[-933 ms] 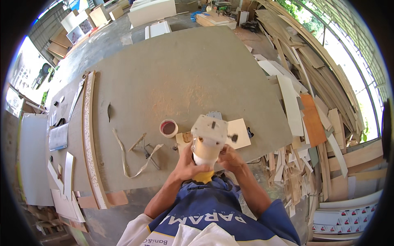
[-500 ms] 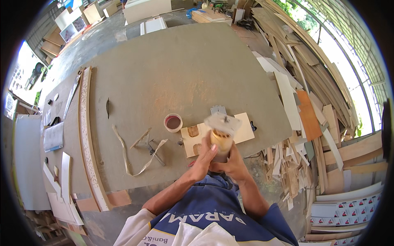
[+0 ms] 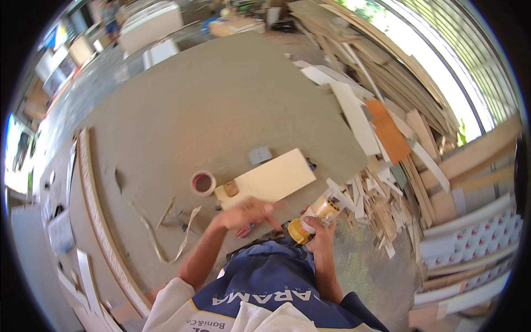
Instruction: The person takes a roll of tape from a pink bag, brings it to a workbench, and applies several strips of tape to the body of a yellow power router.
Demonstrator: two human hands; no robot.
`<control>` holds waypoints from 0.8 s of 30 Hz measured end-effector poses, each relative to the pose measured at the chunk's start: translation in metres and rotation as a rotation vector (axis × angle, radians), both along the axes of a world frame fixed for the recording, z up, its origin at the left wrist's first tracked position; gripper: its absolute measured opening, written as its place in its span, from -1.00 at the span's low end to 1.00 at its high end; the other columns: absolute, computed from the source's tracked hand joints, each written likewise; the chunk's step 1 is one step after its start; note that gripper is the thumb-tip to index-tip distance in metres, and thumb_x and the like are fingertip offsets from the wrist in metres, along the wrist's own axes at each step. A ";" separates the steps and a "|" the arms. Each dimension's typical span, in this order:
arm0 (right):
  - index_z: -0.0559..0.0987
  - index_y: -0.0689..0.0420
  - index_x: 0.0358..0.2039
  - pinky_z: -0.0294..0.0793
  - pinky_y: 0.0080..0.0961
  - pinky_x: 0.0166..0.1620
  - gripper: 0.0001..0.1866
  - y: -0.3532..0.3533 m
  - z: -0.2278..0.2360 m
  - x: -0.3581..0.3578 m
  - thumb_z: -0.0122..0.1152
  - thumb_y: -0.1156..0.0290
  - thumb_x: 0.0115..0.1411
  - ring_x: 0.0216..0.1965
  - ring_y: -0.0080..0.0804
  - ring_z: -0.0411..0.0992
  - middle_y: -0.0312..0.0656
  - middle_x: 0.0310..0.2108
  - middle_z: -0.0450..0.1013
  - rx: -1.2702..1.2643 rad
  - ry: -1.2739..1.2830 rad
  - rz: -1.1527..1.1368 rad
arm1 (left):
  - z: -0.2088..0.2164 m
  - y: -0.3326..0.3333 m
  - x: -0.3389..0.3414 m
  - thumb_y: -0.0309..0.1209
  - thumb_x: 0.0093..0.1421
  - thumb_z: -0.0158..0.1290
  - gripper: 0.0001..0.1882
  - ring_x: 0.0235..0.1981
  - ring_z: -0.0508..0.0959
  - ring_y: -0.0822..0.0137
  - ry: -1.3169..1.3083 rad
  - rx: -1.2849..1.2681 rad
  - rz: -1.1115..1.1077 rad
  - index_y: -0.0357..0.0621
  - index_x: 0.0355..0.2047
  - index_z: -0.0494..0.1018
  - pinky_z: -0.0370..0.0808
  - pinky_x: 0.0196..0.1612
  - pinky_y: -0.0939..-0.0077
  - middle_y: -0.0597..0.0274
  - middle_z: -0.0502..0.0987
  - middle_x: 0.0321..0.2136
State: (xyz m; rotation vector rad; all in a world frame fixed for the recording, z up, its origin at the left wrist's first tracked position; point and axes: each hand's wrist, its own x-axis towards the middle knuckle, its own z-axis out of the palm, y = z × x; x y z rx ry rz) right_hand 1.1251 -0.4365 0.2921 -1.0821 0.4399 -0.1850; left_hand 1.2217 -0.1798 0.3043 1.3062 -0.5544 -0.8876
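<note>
Right hand (image 3: 319, 229) fingers clenched around yellow trim router (image 3: 313, 218), left hand (image 3: 247, 213) fingers released over pale board (image 3: 265, 180), tape roll (image 3: 202, 182) nearby.

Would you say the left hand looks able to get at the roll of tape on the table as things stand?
Probably yes. The left hand is open and holds nothing, just right of the roll of tape, with only bare table between them. The right hand holds the yellow tool.

Matt, rough fibreboard worktop (image 3: 210, 116). Beside the tape roll (image 3: 203, 182) on it: a smooth, pale wooden board (image 3: 271, 178). Router (image 3: 315, 218): glossy yellow plastic.
</note>
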 end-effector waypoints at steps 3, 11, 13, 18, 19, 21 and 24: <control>0.57 0.27 -0.12 0.62 -0.37 -0.17 -0.53 -0.007 0.002 0.004 0.54 0.61 -0.09 -0.26 -0.34 0.61 -0.14 -0.27 0.60 0.009 -0.037 0.004 | -0.043 -0.015 0.071 -0.10 0.35 0.11 -0.33 -0.02 0.59 0.11 -0.249 0.473 0.472 -0.19 0.36 0.31 0.46 0.12 0.23 -0.15 0.61 -0.01; 0.56 0.23 -0.15 0.63 -0.36 -0.21 -0.57 -0.016 0.019 0.021 0.48 0.69 -0.07 -0.31 -0.36 0.61 -0.17 -0.31 0.59 -0.165 -0.010 0.042 | -0.127 -0.035 0.160 -0.17 0.21 0.25 -0.11 0.43 0.06 -0.18 -0.739 1.155 0.256 0.09 0.48 0.09 0.17 0.39 -0.12 -0.15 0.01 0.45; 0.54 0.22 -0.15 0.62 -0.35 -0.21 -0.53 -0.014 0.016 0.024 0.48 0.72 -0.12 -0.32 -0.37 0.60 -0.17 -0.31 0.59 -0.156 -0.057 0.083 | -0.143 -0.011 0.168 -0.18 0.23 0.24 -0.12 0.42 0.10 -0.18 -0.822 1.123 0.214 0.16 0.49 0.07 0.18 0.39 -0.14 -0.13 0.07 0.42; 0.49 0.21 -0.04 0.58 -0.37 -0.09 -0.38 -0.019 -0.002 0.038 0.54 0.65 -0.16 -0.18 -0.41 0.57 -0.19 -0.20 0.57 -0.187 0.037 0.150 | -0.106 -0.023 0.157 -0.23 0.35 0.09 -0.26 0.36 0.20 -0.18 -0.919 1.249 0.063 0.11 0.48 0.09 0.28 0.35 -0.02 -0.17 0.19 0.32; 0.46 0.20 0.01 0.56 -0.37 -0.04 -0.32 -0.018 -0.001 0.042 0.57 0.62 -0.17 -0.13 -0.43 0.55 -0.20 -0.15 0.56 -0.188 0.053 0.187 | -0.108 -0.018 0.159 -0.24 0.37 0.07 -0.29 0.34 0.22 -0.18 -0.933 1.247 0.042 0.10 0.48 0.10 0.31 0.33 0.00 -0.19 0.21 0.31; 0.45 0.21 0.01 0.56 -0.35 -0.02 -0.30 -0.015 0.002 0.049 0.59 0.58 -0.19 -0.12 -0.39 0.55 -0.18 -0.15 0.56 -0.267 0.039 0.229 | -0.151 0.002 0.173 -0.26 0.40 0.02 -0.37 0.28 0.29 -0.12 -0.891 1.190 0.254 0.03 0.44 0.17 0.35 0.28 0.07 -0.15 0.27 0.26; 0.42 0.23 0.02 0.55 -0.34 0.01 -0.25 -0.014 0.000 0.056 0.62 0.52 -0.21 -0.09 -0.33 0.55 -0.14 -0.12 0.55 -0.389 0.053 0.273 | -0.141 0.013 0.174 -0.29 0.44 -0.04 -0.50 0.16 0.38 -0.04 -0.793 0.867 0.416 -0.10 0.35 0.30 0.38 0.21 0.16 -0.07 0.36 0.17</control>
